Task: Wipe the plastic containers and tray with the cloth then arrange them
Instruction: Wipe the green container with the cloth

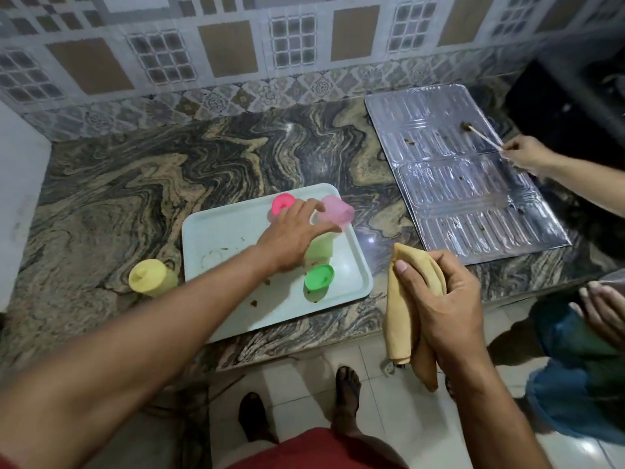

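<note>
2 hands (297,231) (439,296) | left grips pink container (336,211) | right clutches cloth (402,319) | foil sheet (466,184) beside, possibly soiled

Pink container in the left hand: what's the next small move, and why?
Probably bring the pink container over to the cloth and wipe it. The left hand grips it, tilted above the tray, while the right hand holds the cloth bunched and clear of everything.
</note>
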Demonstrator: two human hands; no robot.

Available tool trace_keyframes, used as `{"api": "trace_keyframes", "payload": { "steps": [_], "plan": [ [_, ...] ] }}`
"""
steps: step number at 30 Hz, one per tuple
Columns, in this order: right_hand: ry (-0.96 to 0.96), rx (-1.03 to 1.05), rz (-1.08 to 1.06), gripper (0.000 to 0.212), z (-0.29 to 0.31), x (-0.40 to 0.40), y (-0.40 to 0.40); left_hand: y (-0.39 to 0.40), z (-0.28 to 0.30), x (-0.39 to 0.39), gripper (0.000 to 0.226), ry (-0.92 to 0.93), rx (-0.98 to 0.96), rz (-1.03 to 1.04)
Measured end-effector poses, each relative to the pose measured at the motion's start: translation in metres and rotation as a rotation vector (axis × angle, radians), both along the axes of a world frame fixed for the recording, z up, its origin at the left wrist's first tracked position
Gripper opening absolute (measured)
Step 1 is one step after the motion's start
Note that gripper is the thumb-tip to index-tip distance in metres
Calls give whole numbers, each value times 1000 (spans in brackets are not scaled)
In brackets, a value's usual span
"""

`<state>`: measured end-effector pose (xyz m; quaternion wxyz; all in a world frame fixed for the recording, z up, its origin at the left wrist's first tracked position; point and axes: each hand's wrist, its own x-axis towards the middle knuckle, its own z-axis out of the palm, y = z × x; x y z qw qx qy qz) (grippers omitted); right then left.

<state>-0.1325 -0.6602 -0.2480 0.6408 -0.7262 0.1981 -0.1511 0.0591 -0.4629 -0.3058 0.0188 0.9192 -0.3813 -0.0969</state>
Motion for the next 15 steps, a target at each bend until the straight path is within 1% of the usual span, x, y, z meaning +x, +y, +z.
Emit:
{"api": "trace_keyframes", "payload": {
  "steps": [2, 3, 6, 8, 9, 11, 15],
  "plan": [
    [13, 8, -14, 13, -1, -3, -5, -1, 1, 14, 99, -23, 107, -104],
    [22, 11, -16, 13, -2, -5, -7, -1, 1, 18, 100, -23, 127, -141],
    [36, 4, -30, 13, -7, -9, -14, -4, 0, 25, 91, -32, 135, -215],
    [41, 2, -34, 13, -9, -12, -16, -3, -1, 26, 79, -22, 106, -230],
    [45, 3, -37, 13, -10, -14, -18, -2, -3, 26, 75, -11, 72, -232],
    [49, 8, -31, 13, -11, -16, -20, 1, -2, 23, 75, 40, -27, -196],
    [38, 34, -9, 14, -8, -12, -13, 17, 14, 3, 82, 185, -286, 13]
  ]
}}
